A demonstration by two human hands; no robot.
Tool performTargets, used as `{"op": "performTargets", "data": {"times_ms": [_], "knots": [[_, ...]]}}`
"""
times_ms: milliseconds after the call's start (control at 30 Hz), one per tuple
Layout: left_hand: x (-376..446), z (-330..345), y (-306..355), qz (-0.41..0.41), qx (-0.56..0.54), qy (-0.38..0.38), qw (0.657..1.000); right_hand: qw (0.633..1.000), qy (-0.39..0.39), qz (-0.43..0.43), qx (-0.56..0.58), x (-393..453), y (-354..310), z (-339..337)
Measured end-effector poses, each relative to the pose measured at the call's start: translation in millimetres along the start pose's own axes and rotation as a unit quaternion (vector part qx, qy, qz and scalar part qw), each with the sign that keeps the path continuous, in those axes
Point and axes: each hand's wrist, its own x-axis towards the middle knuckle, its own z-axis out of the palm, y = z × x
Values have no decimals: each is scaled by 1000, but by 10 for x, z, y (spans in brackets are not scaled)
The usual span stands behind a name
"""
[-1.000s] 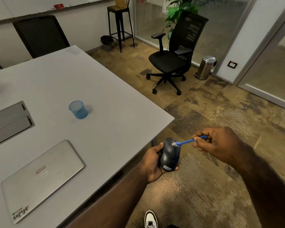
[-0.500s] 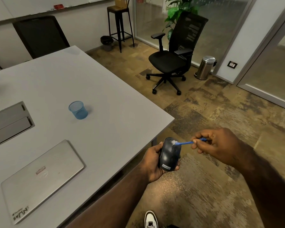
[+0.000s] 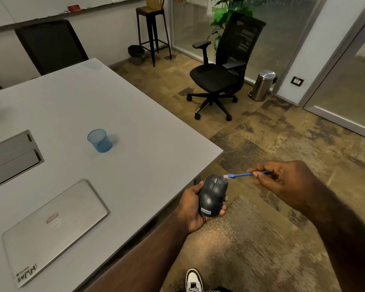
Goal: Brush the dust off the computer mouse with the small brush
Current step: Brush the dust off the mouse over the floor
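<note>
A dark computer mouse with a small label at its near end rests in my left hand, held over the floor just off the grey table's corner. My right hand pinches the thin blue handle of a small brush. Its white bristles touch the far right edge of the mouse, beside the scroll wheel. The brush's rear end is hidden inside my fingers.
A grey table fills the left, carrying a blue mesh cup, a closed silver laptop and a cable hatch. A black office chair, a steel bin and a stool stand on the patterned floor. A white shoe shows below.
The brush tip has swept from the top of the mouse toward its far right edge. My right hand rose slightly. The mouse stays in my left hand, tilted a little more upright.
</note>
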Motion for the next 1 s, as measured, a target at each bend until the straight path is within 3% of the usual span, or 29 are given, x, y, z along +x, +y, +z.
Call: {"op": "performTargets", "data": {"times_ms": [167, 300, 433, 567, 700, 867, 1000], "knots": [[-3, 26, 17, 2, -10, -11, 1000, 997, -68, -18, 42, -45, -87, 32], [3, 29, 2, -2, -8, -18, 1000, 1000, 14, 4, -12, -6, -74, 28], [-6, 10, -15, 3, 2, -31, 1000, 999, -47, -15, 13, -29, -123, 75], [7, 3, -12, 3, 12, -27, 1000, 999, 26, 11, -28, 19, -85, 107], [12, -13, -18, 10, 25, -10, 1000, 999, -32, -20, -8, 3, -134, 172], [-1, -5, -21, 9, 33, -1, 999, 997, 24, -3, -74, 95, -150, 189], [-1, -9, -4, 9, 50, 28, 998, 998, -57, -18, -32, 45, -245, 226]]}}
